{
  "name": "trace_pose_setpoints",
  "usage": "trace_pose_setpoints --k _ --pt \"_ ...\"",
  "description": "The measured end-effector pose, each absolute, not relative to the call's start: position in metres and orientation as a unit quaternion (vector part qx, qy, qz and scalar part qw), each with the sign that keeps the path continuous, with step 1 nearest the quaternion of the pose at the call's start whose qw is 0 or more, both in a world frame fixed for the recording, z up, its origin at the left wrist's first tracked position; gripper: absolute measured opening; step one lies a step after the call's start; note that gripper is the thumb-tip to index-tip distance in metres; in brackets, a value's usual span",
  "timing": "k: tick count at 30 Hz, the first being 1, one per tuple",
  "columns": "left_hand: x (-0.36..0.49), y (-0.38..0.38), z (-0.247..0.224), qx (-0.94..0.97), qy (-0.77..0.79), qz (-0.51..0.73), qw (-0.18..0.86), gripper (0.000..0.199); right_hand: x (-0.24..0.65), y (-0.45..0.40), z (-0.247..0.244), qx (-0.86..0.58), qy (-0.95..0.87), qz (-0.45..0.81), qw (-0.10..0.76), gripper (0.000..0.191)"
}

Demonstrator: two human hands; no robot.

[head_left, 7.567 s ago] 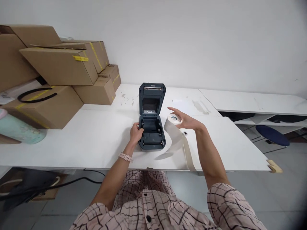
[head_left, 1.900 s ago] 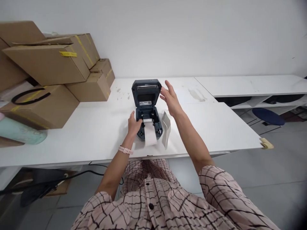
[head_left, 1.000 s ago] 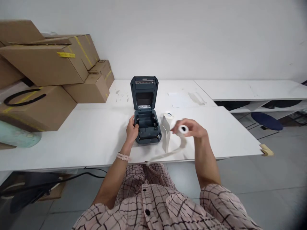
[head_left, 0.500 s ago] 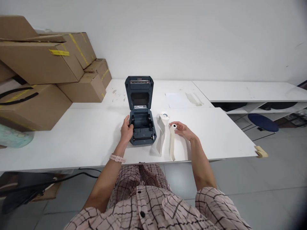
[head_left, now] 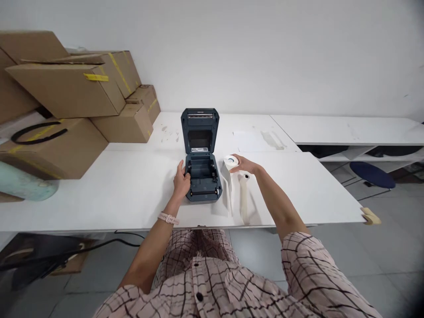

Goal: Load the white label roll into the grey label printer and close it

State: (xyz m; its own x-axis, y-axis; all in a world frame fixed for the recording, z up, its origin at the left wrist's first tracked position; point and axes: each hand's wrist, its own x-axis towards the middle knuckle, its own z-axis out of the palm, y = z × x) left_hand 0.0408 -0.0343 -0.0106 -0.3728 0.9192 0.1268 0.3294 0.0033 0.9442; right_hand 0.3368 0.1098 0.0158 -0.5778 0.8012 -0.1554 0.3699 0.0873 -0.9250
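Observation:
A dark label printer [head_left: 202, 184] stands on the white table with its lid raised and its inside bare. My left hand [head_left: 181, 182] grips the printer's left side, the thumb over the edge and the fingers along the outside. To the right of the printer is a white label roll [head_left: 229, 162], a loose strip trailing from it towards the table's front. My right hand [head_left: 245, 165] is closed around the roll's right side. Just below that hand stands a smaller roll [head_left: 245, 178] with a dark core, its cream strip also hanging forward.
Cardboard boxes [head_left: 73, 90] with yellow tape are stacked at the left, beside a pale green cylindrical object [head_left: 28, 183]. A paper sheet [head_left: 247, 140] lies behind the rolls. A dark blue stool [head_left: 372, 174] stands on the right, past the white table's [head_left: 308, 194] edge.
My right hand has let go of the smaller roll and moved up and left onto the larger label roll. My left hand stays on the printer. The view has shifted slightly.

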Motion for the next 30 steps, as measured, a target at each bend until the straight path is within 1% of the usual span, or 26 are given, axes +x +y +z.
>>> trace_pose_setpoints --k 2,4,6,8,11,14,16,18,25,30 --pt "0.043 -0.037 -0.006 0.465 0.662 0.508 0.295 0.071 0.332 0.107 0.023 -0.402 -0.700 0.538 0.243 0.071" --pt "0.044 -0.039 -0.001 0.456 0.677 0.497 0.296 0.071 0.325 0.101 0.041 -0.359 -0.700 0.543 0.294 0.073" --pt "0.045 -0.040 0.001 0.456 0.683 0.491 0.292 0.071 0.311 0.093 0.065 -0.305 -0.729 0.530 0.307 0.075" --pt "0.045 -0.040 0.003 0.457 0.682 0.492 0.290 0.072 0.287 0.084 0.090 -0.264 -0.790 0.489 0.260 0.074" --pt "0.045 -0.041 0.004 0.457 0.680 0.491 0.296 0.074 0.241 0.073 0.113 -0.235 -0.884 0.379 0.136 0.070" --pt "0.046 -0.042 0.006 0.451 0.679 0.490 0.308 0.075 0.202 0.070 0.116 -0.252 -0.931 0.264 0.016 0.064" --pt "0.047 -0.043 0.008 0.448 0.684 0.485 0.309 0.075 0.188 0.071 0.114 -0.272 -0.935 0.222 -0.047 0.059" --pt "0.048 -0.044 0.010 0.448 0.693 0.476 0.304 0.075 0.182 0.072 0.114 -0.284 -0.931 0.214 -0.079 0.055" --pt "0.048 -0.044 0.009 0.442 0.692 0.485 0.302 0.076 0.173 0.075 0.116 -0.309 -0.918 0.221 -0.113 0.058" --pt "0.047 -0.044 0.006 0.445 0.681 0.495 0.305 0.075 0.159 0.081 0.101 -0.310 -0.911 0.205 -0.181 0.064"
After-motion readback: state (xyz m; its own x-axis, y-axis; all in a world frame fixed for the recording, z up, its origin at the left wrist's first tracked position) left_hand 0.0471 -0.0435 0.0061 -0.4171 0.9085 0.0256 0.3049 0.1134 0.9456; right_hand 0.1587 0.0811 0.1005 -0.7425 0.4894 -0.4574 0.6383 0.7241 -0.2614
